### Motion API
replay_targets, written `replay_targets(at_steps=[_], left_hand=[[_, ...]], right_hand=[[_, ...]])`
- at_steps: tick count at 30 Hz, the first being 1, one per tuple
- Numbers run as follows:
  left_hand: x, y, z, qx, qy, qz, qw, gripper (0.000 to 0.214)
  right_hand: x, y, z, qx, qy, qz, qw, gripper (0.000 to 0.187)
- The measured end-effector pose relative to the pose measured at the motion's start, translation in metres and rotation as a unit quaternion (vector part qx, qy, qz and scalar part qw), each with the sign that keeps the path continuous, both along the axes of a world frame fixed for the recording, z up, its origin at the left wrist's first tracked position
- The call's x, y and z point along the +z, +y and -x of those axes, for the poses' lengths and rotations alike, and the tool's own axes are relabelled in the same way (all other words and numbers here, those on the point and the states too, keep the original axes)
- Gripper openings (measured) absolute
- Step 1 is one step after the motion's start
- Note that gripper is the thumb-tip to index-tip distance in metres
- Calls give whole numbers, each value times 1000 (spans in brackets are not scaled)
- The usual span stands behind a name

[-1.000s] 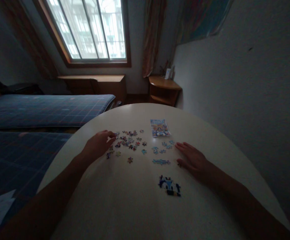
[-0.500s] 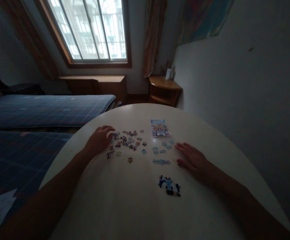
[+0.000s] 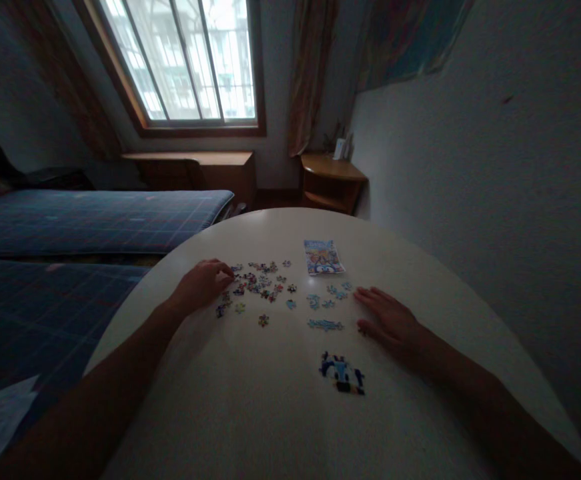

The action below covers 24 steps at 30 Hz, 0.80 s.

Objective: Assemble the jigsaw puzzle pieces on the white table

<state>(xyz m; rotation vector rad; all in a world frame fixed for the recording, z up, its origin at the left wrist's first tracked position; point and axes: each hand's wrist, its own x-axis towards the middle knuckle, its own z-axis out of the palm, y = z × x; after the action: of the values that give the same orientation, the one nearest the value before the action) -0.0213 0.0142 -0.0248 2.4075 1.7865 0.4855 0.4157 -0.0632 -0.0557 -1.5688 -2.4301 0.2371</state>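
Note:
My left hand [image 3: 205, 285] is at the left edge of a loose pile of jigsaw puzzle pieces [image 3: 257, 281]. Its thumb and fingertips are drawn together on a puzzle piece, mostly hidden under them. Flat on the table to the right rests my right hand [image 3: 387, 317], open, its fingers stretched out. A small piece [image 3: 361, 330] shows by its thumb. Beside its fingertips lie several light blue pieces [image 3: 337, 292]. Below those is a joined light blue strip [image 3: 325, 325]. Nearer to me sits a joined dark blue and black section [image 3: 343, 375] with a cartoon face.
A printed picture sheet [image 3: 323, 257] lies behind the blue pieces on the round white table [image 3: 250, 400]. Single pieces [image 3: 263, 321] are in front of the pile. A bed with a plaid cover [image 3: 120, 220] stands left, a wall [image 3: 470, 180] right, and a wooden desk [image 3: 220, 159] under the window.
My left hand's thumb and fingers, apart before, have come together at the pile's left edge, covering a piece there. My right hand stays where it was. The view has shifted very slightly.

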Motion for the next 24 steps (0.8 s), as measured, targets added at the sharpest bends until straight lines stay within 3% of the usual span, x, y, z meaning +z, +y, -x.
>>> replay_targets(at_steps=[9,19,24], left_hand=[[-12,7,0,-37,-20,-19,999,33],[-13,5,-8,-65,-34,-58,996,31],[-20,6,-22,-150,-12,-65,986,48]], right_hand=[[7,0,3,1,-8,15,1000,74],[7,-1,2,0,-10,15,1000,69],[4,-1,1,4,-4,1,1000,69]])
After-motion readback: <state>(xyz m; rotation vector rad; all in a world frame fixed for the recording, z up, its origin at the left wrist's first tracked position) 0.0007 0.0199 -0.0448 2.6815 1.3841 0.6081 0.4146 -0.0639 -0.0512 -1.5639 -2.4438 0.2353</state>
